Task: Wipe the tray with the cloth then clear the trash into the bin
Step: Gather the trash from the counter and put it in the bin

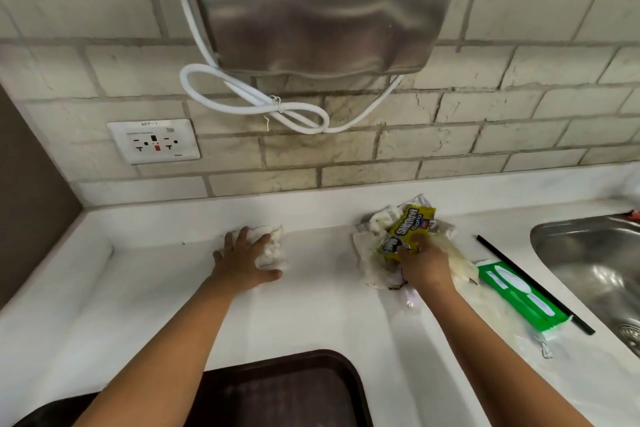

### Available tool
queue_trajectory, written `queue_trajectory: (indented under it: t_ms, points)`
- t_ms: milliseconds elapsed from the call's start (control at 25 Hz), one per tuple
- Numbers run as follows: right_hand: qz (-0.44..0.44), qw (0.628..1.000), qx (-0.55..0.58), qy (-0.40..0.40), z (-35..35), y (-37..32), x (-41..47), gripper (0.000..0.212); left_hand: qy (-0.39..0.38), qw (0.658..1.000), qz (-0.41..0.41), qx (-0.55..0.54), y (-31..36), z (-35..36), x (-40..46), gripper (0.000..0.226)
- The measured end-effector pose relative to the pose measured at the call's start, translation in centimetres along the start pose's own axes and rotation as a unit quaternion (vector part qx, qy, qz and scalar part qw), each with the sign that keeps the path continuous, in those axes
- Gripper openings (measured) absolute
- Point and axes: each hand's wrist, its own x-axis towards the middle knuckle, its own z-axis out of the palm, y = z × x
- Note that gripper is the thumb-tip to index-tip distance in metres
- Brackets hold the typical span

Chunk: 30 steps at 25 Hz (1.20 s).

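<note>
A dark brown tray [287,388] lies at the near edge of the white counter [166,288], partly cut off by the frame. My left hand [242,262] rests flat on a crumpled white cloth [273,250] further back, fingers spread. To the right, my right hand [424,265] grips a heap of trash: a yellow snack wrapper [407,230] on top of crumpled white paper [372,260] and clear plastic. A green cutlery packet [519,295] and a black straw [533,282] lie beside the heap. No bin is in view.
A steel sink [595,270] is sunk into the counter at the right. A steel dispenser [322,3] with a looped white cable [256,104] hangs on the brick wall above. A wall socket [154,141] sits at the left.
</note>
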Motion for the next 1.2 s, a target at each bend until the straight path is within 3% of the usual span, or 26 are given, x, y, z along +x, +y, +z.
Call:
queue_trajectory:
  t_ms: [120, 240, 320, 400, 480, 600, 840, 1000, 1080, 1200]
  points:
    - [0.007, 0.999, -0.004, 0.038, 0.4, -0.2, 1.0, 0.009, 0.056, 0.998, 0.017, 0.013, 0.0, 0.7, 0.7, 0.065]
    - [-0.003, 0.995, 0.049, 0.084, 0.4, -0.2, 0.6, 0.006, 0.143, 0.981, 0.059, -0.116, 0.4, 1.0, 0.3, 0.047]
    - [-0.013, 0.988, 0.1, 0.114, 0.3, -0.2, -0.6, 0.008, 0.123, 0.968, 0.002, -0.217, 0.6, 0.8, 0.0, 0.03]
    - [-0.017, 0.982, 0.132, 0.131, 0.1, -0.2, -2.0, 0.01, 0.089, 0.939, -0.064, -0.324, 0.7, 0.6, -0.3, 0.026]
    - [-0.014, 0.977, 0.159, 0.141, -0.1, 0.1, -3.2, 0.019, 0.103, 0.909, -0.095, -0.392, 0.8, 0.2, -1.3, 0.022]
    - [-0.012, 0.972, 0.179, 0.151, -0.8, 0.4, -4.9, 0.024, 0.125, 0.932, -0.088, -0.329, 1.0, -0.5, -2.7, 0.031]
    - [-0.036, 0.977, 0.181, 0.111, -1.2, 1.4, -8.0, 0.032, 0.091, 0.958, -0.09, -0.257, 1.4, -2.4, -3.0, 0.035]
    - [-0.043, 0.979, 0.181, 0.083, 0.1, 2.5, -8.1, 0.031, 0.104, 0.969, -0.004, -0.226, 2.8, -3.2, -1.6, 0.034]
    - [-0.059, 0.981, 0.173, 0.069, 0.6, 2.6, -7.8, 0.034, 0.055, 0.972, 0.037, -0.227, 3.1, -3.1, -0.5, 0.03]
    - [-0.078, 0.982, 0.162, 0.056, 1.0, 2.6, -7.1, 0.035, -0.057, 0.99, 0.072, -0.108, 3.3, -3.1, 1.3, 0.048]
